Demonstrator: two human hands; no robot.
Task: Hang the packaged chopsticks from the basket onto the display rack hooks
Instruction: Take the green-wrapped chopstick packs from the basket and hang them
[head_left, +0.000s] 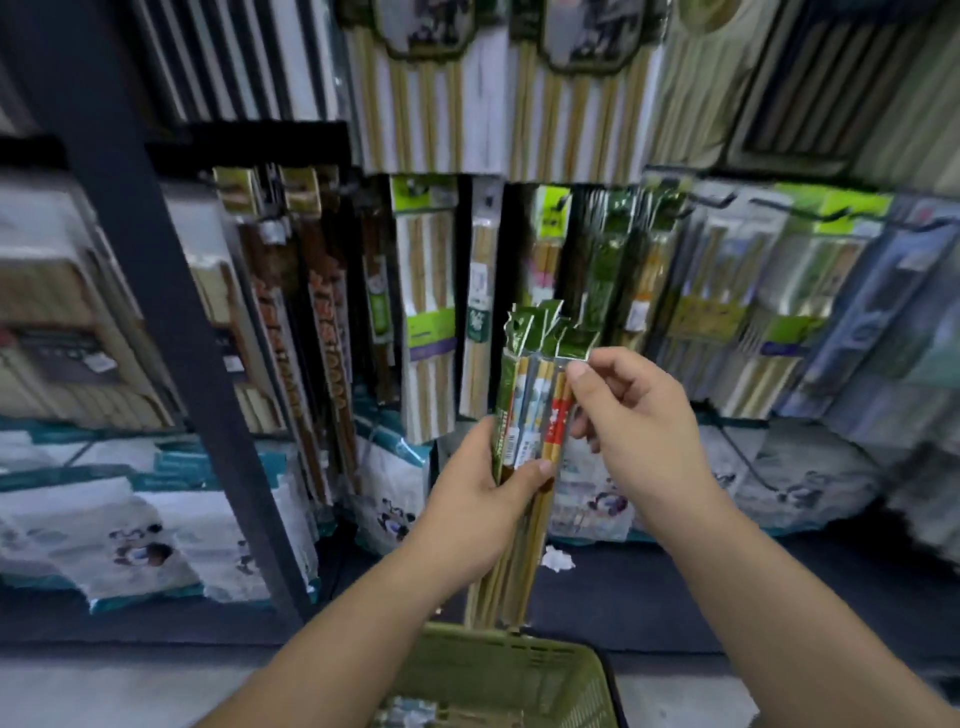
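Observation:
My left hand (475, 512) grips a bundle of packaged chopsticks (530, 410) around its middle, held upright in front of the display rack. The packs have green header cards (545, 330) and clear sleeves showing bamboo sticks. My right hand (636, 415) pinches the upper part of the rightmost pack just below its header. A green plastic basket (519, 670) sits below my arms at the bottom centre. Similar green-headed packs (639, 260) hang on a hook straight behind the bundle.
The rack is crowded with hanging chopstick packs (426, 301) in rows. A dark metal upright (171, 332) slants across the left. Black hooks (810, 208) stick out at upper right. Flat white and teal packages (156, 519) lie on the low shelf. A crumpled white scrap (558, 560) lies there too.

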